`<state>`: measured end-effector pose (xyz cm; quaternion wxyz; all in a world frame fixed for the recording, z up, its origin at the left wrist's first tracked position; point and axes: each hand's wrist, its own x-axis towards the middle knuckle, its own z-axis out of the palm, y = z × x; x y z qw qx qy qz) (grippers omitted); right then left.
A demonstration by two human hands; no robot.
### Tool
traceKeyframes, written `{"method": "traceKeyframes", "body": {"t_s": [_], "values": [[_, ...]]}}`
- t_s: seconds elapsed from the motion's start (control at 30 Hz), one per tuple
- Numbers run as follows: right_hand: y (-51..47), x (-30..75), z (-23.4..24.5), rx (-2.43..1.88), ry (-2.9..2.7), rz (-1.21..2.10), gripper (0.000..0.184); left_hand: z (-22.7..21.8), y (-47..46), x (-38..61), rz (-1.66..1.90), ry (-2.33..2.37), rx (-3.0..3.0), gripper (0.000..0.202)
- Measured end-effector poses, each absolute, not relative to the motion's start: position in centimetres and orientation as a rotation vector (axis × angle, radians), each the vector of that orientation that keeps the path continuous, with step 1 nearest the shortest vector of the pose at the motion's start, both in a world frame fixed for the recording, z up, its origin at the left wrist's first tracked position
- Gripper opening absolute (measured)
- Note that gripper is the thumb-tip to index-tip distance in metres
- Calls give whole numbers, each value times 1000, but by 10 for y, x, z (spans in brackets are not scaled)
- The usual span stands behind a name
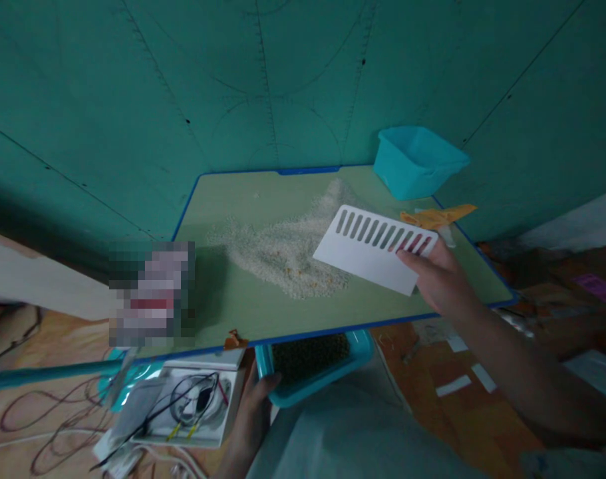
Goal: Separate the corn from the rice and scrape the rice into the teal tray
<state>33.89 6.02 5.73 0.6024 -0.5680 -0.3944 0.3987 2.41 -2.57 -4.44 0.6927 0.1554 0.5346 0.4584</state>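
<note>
My right hand grips one end of a white slotted scraper, which is held over the table's right half. Under its left edge spreads a heap of pale, whitish grains, with a few orange-brown bits near the front. Below the table's front edge, my left hand is closed on the side of a turquoise tray. Dark, fine-grained material lies inside that tray; its back rim is partly hidden by the table.
A turquoise bin stands at the table's back right, with an orange crumpled piece in front of it. At the left edge is a blurred-out pack. A white box of cables sits on the floor.
</note>
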Motion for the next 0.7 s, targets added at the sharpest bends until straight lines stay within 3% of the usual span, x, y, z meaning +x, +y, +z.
{"method": "traceKeyframes", "body": {"t_s": [0.5, 0.7], "values": [[26, 367, 66, -1423, -794, 1021, 42, -39, -28, 26, 982, 1173, 291, 65], [23, 362, 68, -1406, -810, 975, 35, -32, -28, 27, 963, 1182, 281, 59]]}}
